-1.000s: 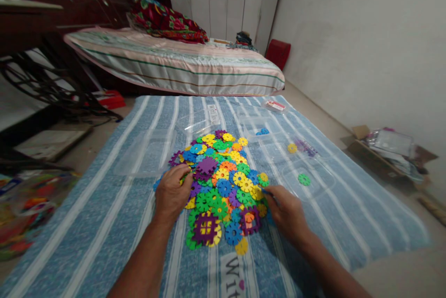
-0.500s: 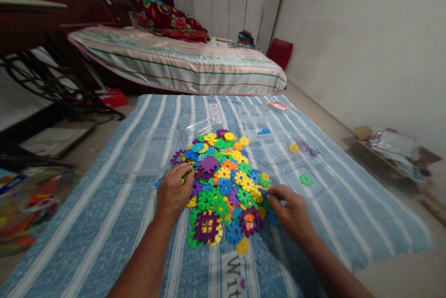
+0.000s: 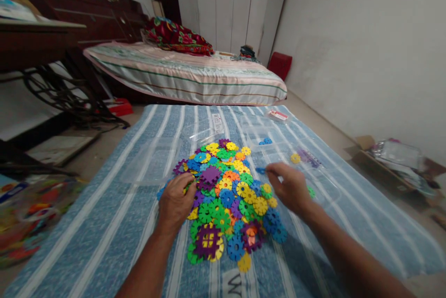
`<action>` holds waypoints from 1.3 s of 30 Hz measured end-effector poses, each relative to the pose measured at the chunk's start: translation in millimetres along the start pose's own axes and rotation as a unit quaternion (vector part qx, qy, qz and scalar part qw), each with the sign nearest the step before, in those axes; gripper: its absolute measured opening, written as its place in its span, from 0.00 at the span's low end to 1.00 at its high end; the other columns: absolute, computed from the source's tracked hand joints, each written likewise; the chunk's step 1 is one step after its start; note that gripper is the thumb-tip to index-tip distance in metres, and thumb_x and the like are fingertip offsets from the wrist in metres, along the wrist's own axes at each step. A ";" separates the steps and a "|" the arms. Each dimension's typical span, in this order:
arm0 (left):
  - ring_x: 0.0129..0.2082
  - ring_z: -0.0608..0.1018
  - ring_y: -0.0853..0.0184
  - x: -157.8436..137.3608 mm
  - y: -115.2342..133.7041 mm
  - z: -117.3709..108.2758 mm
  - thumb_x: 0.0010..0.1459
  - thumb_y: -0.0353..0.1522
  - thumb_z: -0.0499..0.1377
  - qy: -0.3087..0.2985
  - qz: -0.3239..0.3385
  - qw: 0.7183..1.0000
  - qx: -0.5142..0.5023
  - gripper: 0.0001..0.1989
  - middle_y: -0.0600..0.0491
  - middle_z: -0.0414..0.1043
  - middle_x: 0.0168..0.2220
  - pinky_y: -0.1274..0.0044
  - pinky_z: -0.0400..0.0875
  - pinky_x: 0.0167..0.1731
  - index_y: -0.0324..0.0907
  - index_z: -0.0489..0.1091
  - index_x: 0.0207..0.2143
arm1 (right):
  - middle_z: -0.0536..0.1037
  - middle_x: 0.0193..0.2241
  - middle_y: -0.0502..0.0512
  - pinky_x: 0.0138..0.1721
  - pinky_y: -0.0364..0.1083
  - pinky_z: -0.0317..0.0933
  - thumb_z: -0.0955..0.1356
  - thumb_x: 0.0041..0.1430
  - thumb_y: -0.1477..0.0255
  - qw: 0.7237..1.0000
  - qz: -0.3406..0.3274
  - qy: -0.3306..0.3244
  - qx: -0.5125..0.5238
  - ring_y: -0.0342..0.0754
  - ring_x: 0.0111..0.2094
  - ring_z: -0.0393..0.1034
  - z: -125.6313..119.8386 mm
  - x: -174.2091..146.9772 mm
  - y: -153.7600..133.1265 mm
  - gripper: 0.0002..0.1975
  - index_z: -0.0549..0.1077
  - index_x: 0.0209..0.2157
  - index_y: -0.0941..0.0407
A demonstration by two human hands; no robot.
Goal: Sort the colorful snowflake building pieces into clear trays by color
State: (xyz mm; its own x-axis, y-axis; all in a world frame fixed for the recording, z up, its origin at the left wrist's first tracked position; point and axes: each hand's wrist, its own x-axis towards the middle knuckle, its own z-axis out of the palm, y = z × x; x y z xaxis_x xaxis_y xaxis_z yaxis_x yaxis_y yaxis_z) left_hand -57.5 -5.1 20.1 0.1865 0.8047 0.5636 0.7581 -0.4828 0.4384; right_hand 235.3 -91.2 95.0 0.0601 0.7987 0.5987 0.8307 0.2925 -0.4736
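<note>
The right hand (image 3: 288,184) pinches a blue piece (image 3: 260,170) between thumb and forefinger, at the right side of the pile of toothed pieces (image 3: 227,198) on the striped cloth (image 3: 114,223). The piece extends leftward from the fingertips, beside the upper right part of the pile; its height above the cloth cannot be determined. Key relation: a clear box (image 3: 250,139) containing small blue pieces (image 3: 265,141) lies beyond the held piece, almost straight ahead of it, and the right hand is the nearer hand to both. The held piece appears nearly edge-on and slightly blurred; its long axis runs roughly crosswise, with the free end pointing left, toward the pile. The left hand (image 3: 177,198) rests against the pile's left side, thumb and forefinger curled close together; whether they grip a piece cannot be told.
</note>
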 end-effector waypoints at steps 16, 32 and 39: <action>0.43 0.78 0.61 -1.4 3.7 2.5 0.57 0.34 0.52 0.005 -0.003 1.000 0.004 0.12 0.47 0.78 0.40 0.69 0.70 0.48 0.40 0.74 0.35 | 0.77 0.34 0.56 0.36 0.43 0.59 0.62 0.61 0.73 0.928 0.074 -0.335 -0.146 0.49 0.37 0.73 -26.8 -31.4 -24.0 0.09 0.74 0.37 0.56; 0.43 0.78 0.61 -0.4 2.7 3.0 0.57 0.35 0.52 0.006 -0.001 1.000 0.003 0.13 0.47 0.78 0.40 0.69 0.70 0.49 0.39 0.74 0.34 | 0.77 0.34 0.56 0.35 0.42 0.56 0.59 0.64 0.76 0.886 0.085 -0.407 -0.207 0.46 0.36 0.71 -18.7 -67.0 -21.9 0.12 0.73 0.34 0.57; 0.44 0.77 0.61 -1.4 3.7 1.2 0.57 0.34 0.52 0.004 -0.004 1.000 0.000 0.12 0.48 0.78 0.40 0.69 0.70 0.49 0.41 0.74 0.35 | 0.75 0.28 0.54 0.29 0.42 0.51 0.60 0.61 0.77 0.903 0.032 -0.358 -0.234 0.44 0.29 0.69 -18.6 -63.5 -19.8 0.11 0.72 0.30 0.57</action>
State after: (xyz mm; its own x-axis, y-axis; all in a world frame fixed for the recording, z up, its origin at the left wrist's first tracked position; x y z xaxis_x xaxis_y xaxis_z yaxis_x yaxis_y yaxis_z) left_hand -54.3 -7.6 20.0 0.1755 0.8062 0.5650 0.7593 -0.4761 0.4435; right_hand 225.4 -157.4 78.4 -0.1169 0.9905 -0.0719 0.9915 0.1122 -0.0665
